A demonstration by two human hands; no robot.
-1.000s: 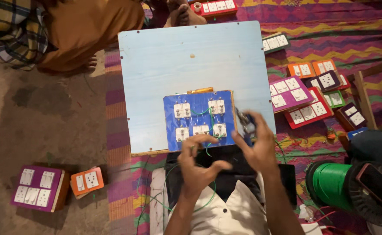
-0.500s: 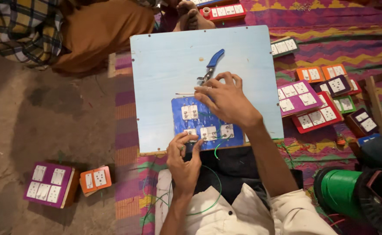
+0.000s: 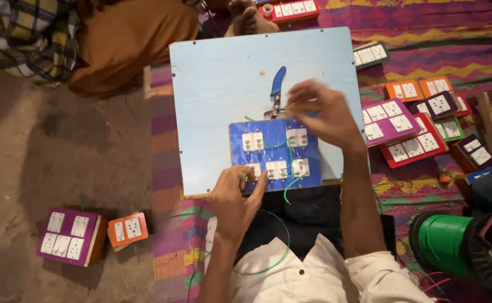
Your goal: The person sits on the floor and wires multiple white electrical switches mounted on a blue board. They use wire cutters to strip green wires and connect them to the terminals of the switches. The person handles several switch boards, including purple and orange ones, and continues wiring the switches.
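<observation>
Pliers (image 3: 277, 84) lie just beside the half-open, empty right hand (image 3: 321, 115), above the blue switchboard (image 3: 274, 154).

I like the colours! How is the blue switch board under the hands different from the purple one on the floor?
The blue board lies on the pale blue work board with green wires across it; the purple board sits on the floor with no wires showing. Both hands touch or hover at the blue one; nobody touches the purple one. Both carry white fittings.
</observation>
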